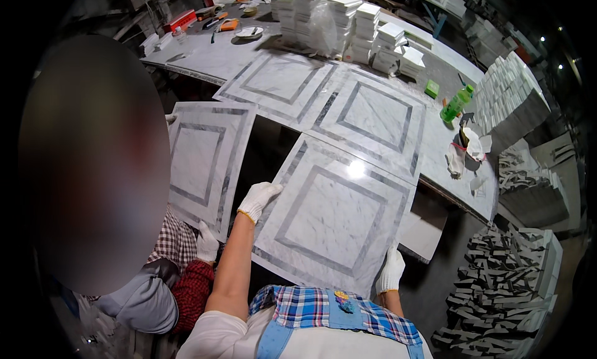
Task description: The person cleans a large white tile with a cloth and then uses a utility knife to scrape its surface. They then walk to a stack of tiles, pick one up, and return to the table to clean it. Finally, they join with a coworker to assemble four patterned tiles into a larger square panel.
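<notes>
A white marble panel [331,221] with grey square inlaid bands is held in front of me, its far edge meeting the panels on the table. My left hand [260,198], in a white knit glove with a yellow cuff, grips its left edge. Lower down, my right hand [390,272], gloved alike, is closed on the right edge; its fingertips are partly hidden. Beyond lie two matching panels, a right one [375,118] and a left one [277,82], side by side. A co-worker on my left holds another patterned panel [198,154], one gloved hand [206,242] at its lower edge.
Stacks of white tiles [339,26] stand along the back of the table [444,179]. A green bottle [457,104], a small green box [432,88] and crumpled wrappings [466,149] sit at right. Strip-covered stacks [500,290] rise from the floor. A dark gap [267,151] separates the held panels.
</notes>
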`<state>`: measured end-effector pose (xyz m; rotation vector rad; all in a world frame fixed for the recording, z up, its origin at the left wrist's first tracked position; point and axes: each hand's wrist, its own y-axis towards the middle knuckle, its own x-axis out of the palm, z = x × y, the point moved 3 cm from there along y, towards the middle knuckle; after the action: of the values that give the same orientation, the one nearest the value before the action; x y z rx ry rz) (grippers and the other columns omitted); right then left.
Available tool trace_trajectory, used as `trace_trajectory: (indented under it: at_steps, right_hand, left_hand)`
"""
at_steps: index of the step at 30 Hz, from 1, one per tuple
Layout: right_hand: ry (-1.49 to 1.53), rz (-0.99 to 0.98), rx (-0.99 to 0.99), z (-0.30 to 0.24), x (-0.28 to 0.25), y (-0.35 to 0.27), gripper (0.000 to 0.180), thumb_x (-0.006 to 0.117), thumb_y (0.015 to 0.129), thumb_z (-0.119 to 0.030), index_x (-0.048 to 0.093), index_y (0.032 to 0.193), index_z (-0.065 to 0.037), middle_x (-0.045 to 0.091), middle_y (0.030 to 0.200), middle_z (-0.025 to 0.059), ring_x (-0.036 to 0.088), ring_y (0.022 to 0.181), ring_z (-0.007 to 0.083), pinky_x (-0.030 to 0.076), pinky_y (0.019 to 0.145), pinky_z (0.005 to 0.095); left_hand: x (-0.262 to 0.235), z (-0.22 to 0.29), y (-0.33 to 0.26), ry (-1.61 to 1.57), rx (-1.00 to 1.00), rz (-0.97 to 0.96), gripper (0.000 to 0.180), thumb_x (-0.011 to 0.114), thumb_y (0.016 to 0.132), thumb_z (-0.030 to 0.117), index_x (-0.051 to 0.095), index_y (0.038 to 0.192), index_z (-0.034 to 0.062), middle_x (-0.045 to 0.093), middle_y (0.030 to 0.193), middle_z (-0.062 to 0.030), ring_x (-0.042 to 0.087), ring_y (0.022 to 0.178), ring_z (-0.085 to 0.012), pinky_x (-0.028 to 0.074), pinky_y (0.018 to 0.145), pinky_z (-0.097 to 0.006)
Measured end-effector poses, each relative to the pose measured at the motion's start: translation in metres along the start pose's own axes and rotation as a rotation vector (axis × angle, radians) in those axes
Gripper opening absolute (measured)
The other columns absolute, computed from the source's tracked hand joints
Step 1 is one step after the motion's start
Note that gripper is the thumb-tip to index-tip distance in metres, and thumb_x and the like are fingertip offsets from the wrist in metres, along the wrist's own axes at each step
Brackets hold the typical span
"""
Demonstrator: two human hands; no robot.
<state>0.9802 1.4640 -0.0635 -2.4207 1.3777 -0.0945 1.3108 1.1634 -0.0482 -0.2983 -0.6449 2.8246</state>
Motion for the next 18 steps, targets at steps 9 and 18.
trace_trajectory:
  at_steps: [9,18]
  right_hand:
    - [0.007,-0.051,0.038,-0.009,0.000,-0.002,0.033,0.055,0.104,-0.027,0.066,0.094,0.003,0.060,0.084,-0.0012,0.047,0.076,0.0084,0.041,0.069,0.0292]
    - [-0.002,-0.018,0.027,-0.011,0.001,-0.003,0.034,0.055,0.103,-0.028,0.067,0.097,0.003,0.063,0.086,0.0001,0.050,0.077,0.0100,0.042,0.071,0.0302]
  left_hand:
    - [0.002,0.004,-0.001,-0.023,0.005,-0.008,0.031,0.073,0.084,0.029,0.065,0.075,0.0000,0.058,0.072,-0.0003,0.047,0.069,-0.0104,0.040,0.063,-0.032]
    - [-0.001,0.004,0.002,0.032,0.009,-0.022,0.030,0.073,0.085,0.029,0.068,0.079,0.0001,0.062,0.077,-0.0008,0.049,0.070,-0.0105,0.040,0.064,-0.033]
